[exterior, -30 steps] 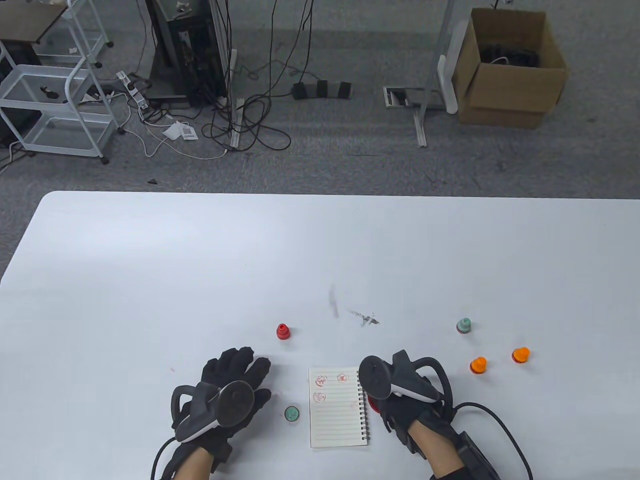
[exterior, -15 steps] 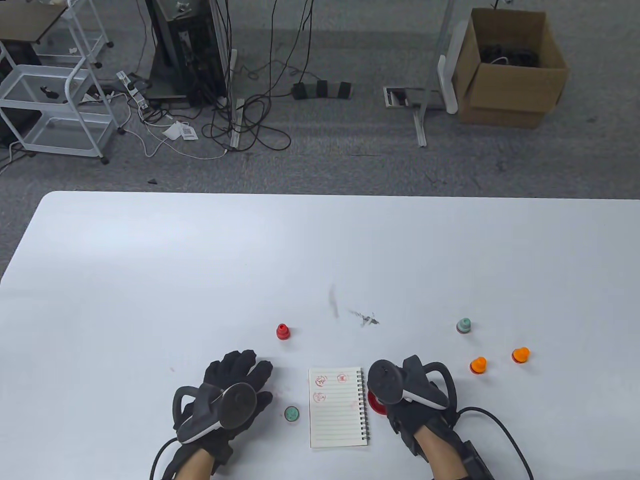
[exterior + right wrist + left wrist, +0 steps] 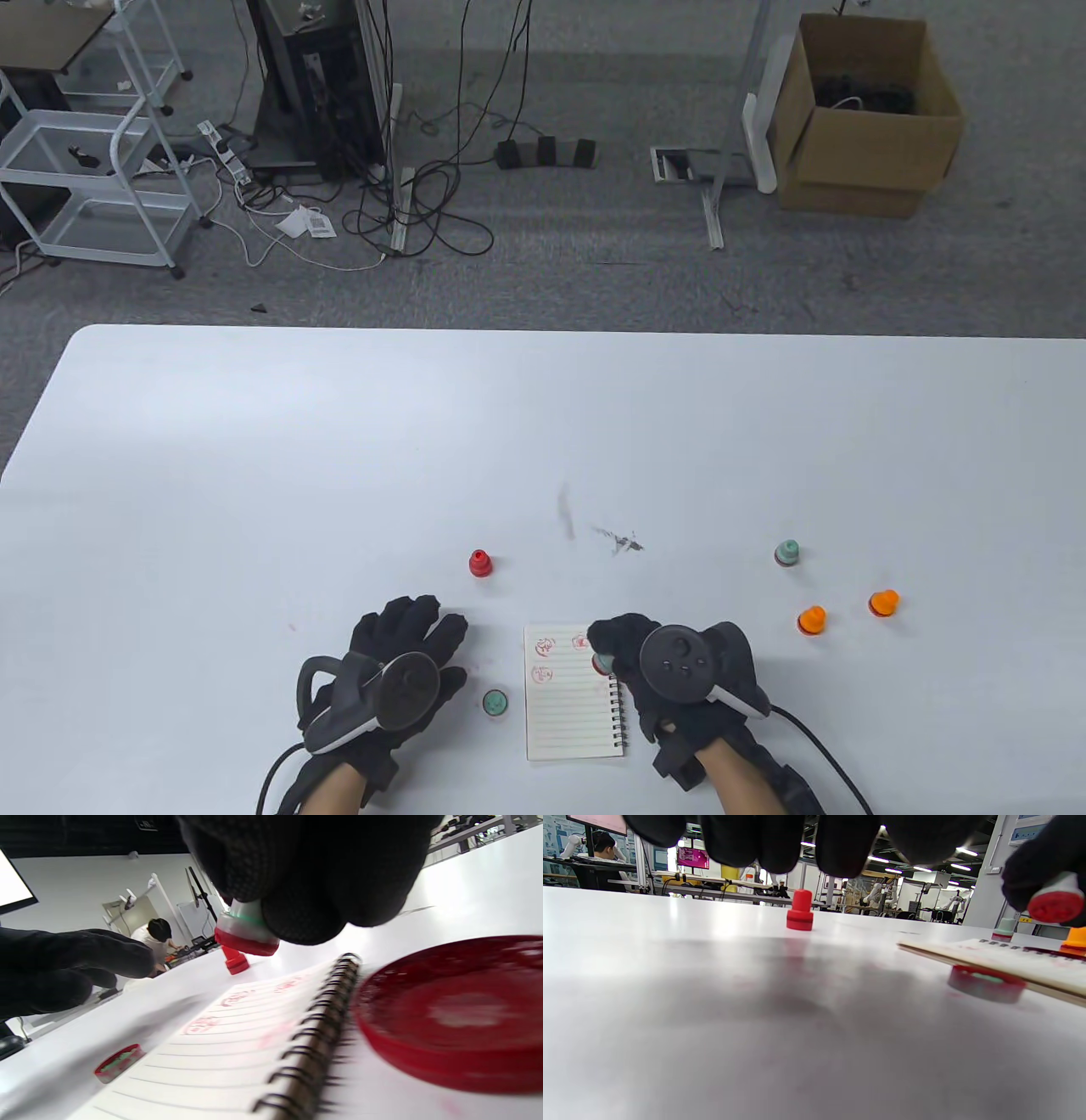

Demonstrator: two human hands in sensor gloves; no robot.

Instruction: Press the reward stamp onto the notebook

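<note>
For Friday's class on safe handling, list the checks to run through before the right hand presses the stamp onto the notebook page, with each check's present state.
1. Small white-bodied stamp with red face gripped by right hand: ok.
2. Stamp face above the lined spiral notebook, not touching: ok.
3. Free lines below the three red prints: ok.
4. Left hand off the page: ok.
5. Red round ink pad clear of the page: ok.
6. Ink on stamp face: cannot tell.

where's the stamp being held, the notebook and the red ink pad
stamp (image 3: 246,933), right wrist view, on its white body.
notebook (image 3: 570,713), table view, on the bare lined page.
red ink pad (image 3: 458,1014), right wrist view, on its inked top.
</note>
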